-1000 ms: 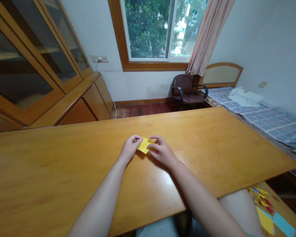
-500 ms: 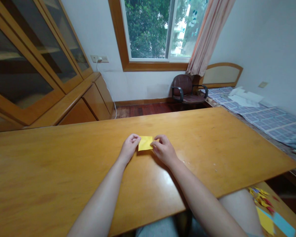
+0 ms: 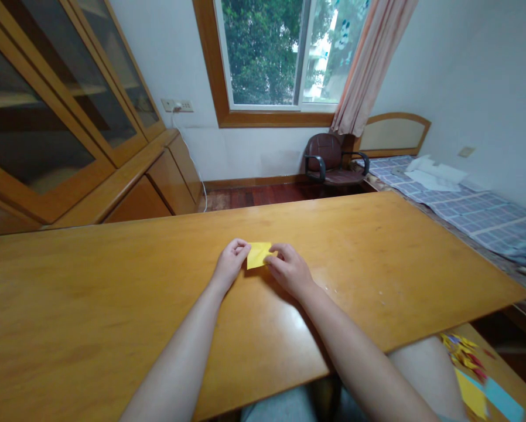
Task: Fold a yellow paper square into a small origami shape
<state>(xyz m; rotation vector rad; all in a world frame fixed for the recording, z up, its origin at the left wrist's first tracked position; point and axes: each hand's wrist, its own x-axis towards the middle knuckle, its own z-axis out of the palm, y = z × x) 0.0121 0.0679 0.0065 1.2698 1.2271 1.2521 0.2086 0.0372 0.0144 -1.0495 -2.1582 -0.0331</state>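
Observation:
A small yellow sheet of paper (image 3: 257, 255) is held just above the wooden table, its shadow falling below it. My left hand (image 3: 231, 262) pinches its left edge between thumb and fingers. At the right edge, my right hand (image 3: 290, 269) has its thumb on the near side of the sheet and its fingers curled at the upper right corner. The right end of the paper is partly hidden behind those fingers.
The wooden table (image 3: 113, 305) spreads out all around. At lower right, a lower surface bears yellow and red paper pieces (image 3: 465, 357), a yellow sheet (image 3: 471, 394) and a light blue sheet (image 3: 502, 400). Beyond the table stands a brown armchair (image 3: 327, 155).
My right hand has shifted slightly left, its thumb and fingers now further over the paper's right end. My left hand stays in place on the left edge.

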